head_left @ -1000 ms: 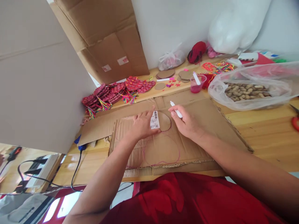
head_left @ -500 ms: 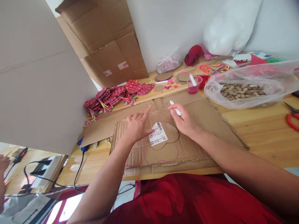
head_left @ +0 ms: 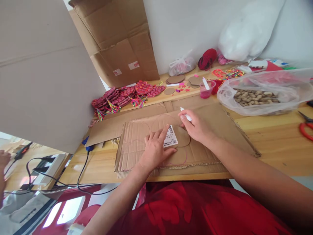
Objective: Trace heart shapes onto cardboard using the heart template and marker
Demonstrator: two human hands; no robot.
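Observation:
My left hand lies with fingers spread on a cardboard cutout with rounded lobes, partly covering its white printed label. The cutout rests on a corrugated cardboard sheet that bears faint curved pink lines. At the cutout's upper right, my right hand is closed around a white marker; its narrower white end points up and left, away from the sheet. The marker's lower end is hidden by the hand.
Red woven pieces with tassels lie at the back left. Behind the cardboard stands a pink cup holding a marker. A bag of peanuts and red-handled scissors are at right. Another person's hand shows far left.
My left hand has come down flat onto the cutout and label, its raised index finger lowered. My right hand still holds the marker near the cutout's upper right. The view has shifted slightly.

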